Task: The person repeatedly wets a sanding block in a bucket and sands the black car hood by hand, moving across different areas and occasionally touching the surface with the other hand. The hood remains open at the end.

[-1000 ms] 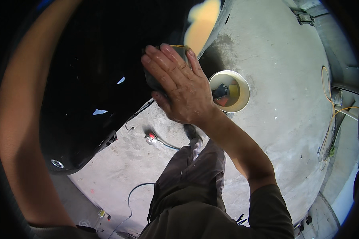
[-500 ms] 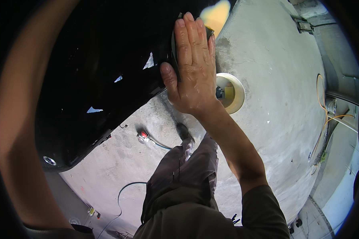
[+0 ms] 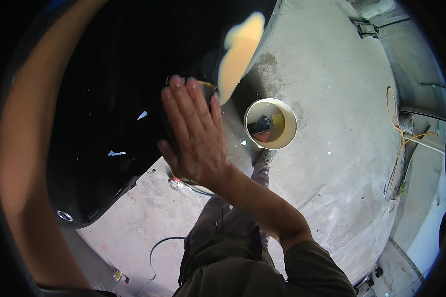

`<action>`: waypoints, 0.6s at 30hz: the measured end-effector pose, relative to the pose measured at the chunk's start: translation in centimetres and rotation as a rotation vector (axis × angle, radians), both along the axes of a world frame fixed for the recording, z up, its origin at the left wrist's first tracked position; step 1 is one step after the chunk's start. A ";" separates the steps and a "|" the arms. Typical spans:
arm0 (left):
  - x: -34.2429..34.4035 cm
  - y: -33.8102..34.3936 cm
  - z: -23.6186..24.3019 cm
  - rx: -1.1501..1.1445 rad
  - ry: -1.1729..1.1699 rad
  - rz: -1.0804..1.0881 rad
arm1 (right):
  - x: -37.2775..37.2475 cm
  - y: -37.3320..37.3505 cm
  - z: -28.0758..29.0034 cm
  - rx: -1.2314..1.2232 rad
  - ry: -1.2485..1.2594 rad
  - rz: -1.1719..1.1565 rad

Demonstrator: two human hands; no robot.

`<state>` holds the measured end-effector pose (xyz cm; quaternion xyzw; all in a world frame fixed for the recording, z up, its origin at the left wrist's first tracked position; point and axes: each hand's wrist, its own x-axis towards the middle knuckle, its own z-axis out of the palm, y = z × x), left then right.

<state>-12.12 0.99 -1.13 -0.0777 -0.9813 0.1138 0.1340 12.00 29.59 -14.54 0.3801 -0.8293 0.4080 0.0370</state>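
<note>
My right hand (image 3: 195, 131) lies flat on a glossy black car body panel (image 3: 104, 109), its fingers stretched forward. Under the palm and fingers is a thin dark sanding pad with a yellowish edge (image 3: 207, 84), mostly covered by the hand. The skin looks wet. Just beyond my fingertips, to the right, a cream-yellow patch (image 3: 240, 52) stands out along the panel's edge. My left forearm (image 3: 22, 163) rises along the left side and leaves the picture at the top, so the left hand is out of sight.
A pale bucket (image 3: 291, 136) on the concrete floor holds murky water, a yellow block, and dark and reddish pieces. A tool with a red part (image 3: 176, 183) lies below the panel by a hose (image 3: 153, 252). Orange cord (image 3: 392, 128) runs at right.
My right hand has slid down and left across the panel with the pad beneath it. More of the cream-yellow patch and the bucket's inside now shows.
</note>
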 end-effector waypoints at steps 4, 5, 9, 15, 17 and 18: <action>0.3 0.0 0.2 0.014 -0.019 -0.022 | -1.8 1.6 0.4 0.200 0.166 0.181; 0.4 -0.1 0.2 -0.047 -0.009 -0.054 | -4.3 2.2 1.6 0.169 0.061 0.165; 0.4 -0.3 0.1 -0.055 -0.014 -0.008 | -9.9 2.2 3.2 0.007 0.150 -0.050; 0.6 0.5 0.4 0.099 -0.033 0.028 | -1.9 1.4 0.9 0.022 0.004 0.202; 0.8 0.9 0.6 0.286 -0.053 0.135 | -5.6 2.3 1.4 0.110 0.018 0.224; 0.9 1.2 0.7 0.280 -0.054 0.132 | -7.9 2.3 2.2 0.069 0.048 0.121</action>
